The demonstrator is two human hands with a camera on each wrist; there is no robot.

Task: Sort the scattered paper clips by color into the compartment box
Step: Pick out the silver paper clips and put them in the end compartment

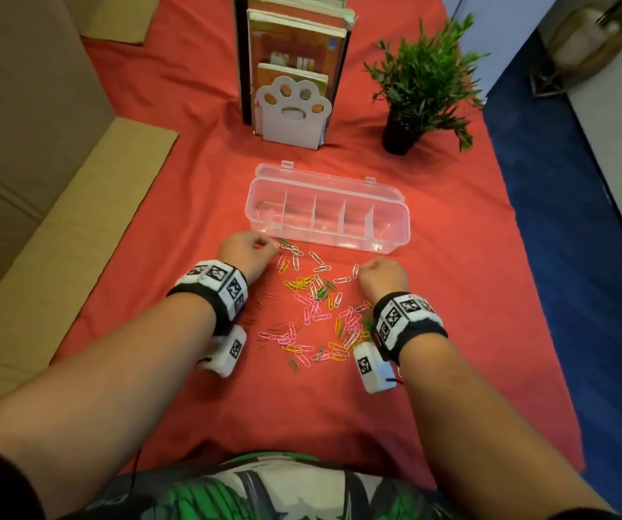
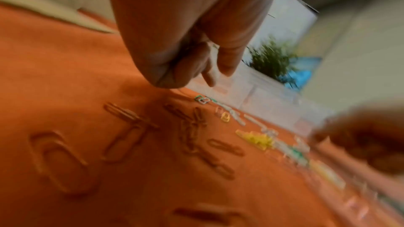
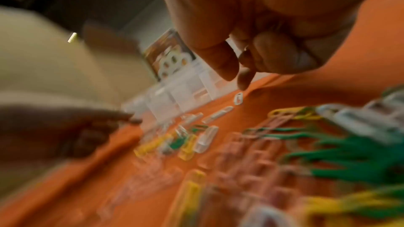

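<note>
Head view: I see the left hand (image 1: pixel 248 253) low over the red cloth (image 1: pixel 452 332), fingers curled toward a green clip at the far-left edge of the scattered paper clips (image 1: pixel 315 313); whether it pinches a clip I cannot tell. The right hand (image 1: pixel 381 278) has fingers curled downward beside a white clip (image 1: pixel 355 270); the right wrist view shows thumb and forefinger just above that clip, apart from it, holding nothing. The clear compartment box (image 1: pixel 396 219) lies open just beyond the pile, its compartments showing no clips. Behind it stand a paw-shaped bookend (image 1: pixel 294 118) with books and a potted plant (image 1: pixel 420 88).
</note>
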